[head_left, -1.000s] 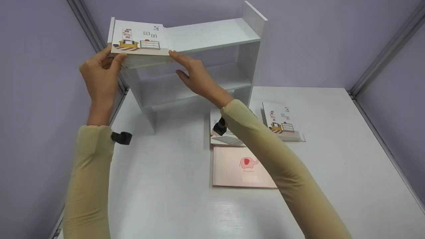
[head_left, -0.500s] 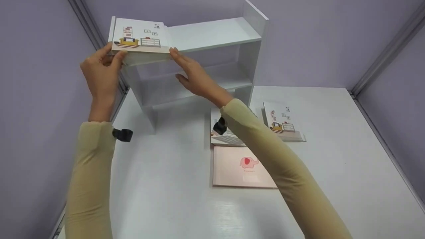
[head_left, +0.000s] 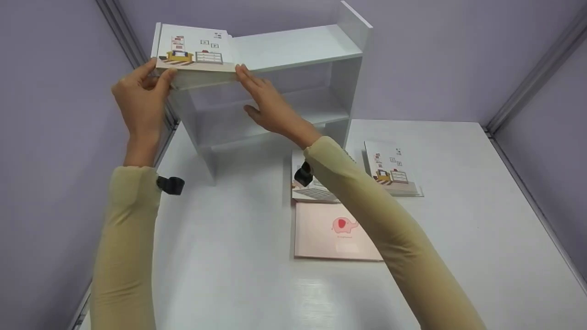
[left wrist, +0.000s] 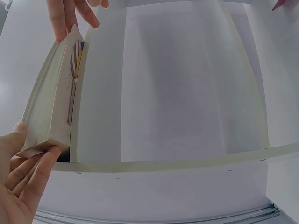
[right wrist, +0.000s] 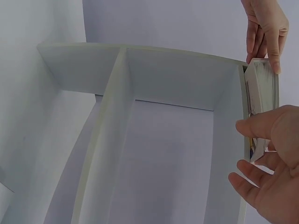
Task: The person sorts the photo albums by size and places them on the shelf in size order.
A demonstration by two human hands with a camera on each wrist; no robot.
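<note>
A thick white book (head_left: 192,50) with a yellow truck drawing on its cover lies on the left end of the top shelf of a white shelf unit (head_left: 293,43), against the raised end panel. My left hand (head_left: 142,98) pinches its front left corner; in the left wrist view the thumb and fingers stand on either side of the book (left wrist: 53,98). My right hand (head_left: 275,107) has its fingers extended, fingertips at the book's front right corner. In the right wrist view the right hand (right wrist: 275,163) lies beside the book with the fingers spread, and the page edges show.
On the white table (head_left: 220,256) lie a pink book (head_left: 321,229) with an elephant, a white book (head_left: 316,192) partly hidden by my right sleeve, and books (head_left: 390,169) with the truck cover to the right. Purple walls (head_left: 435,59) stand behind and at both sides.
Both hands stay at the book's front corners with only slight shifts. The right fingertips have edged a little upward along the corner; the book keeps its place on the shelf.
</note>
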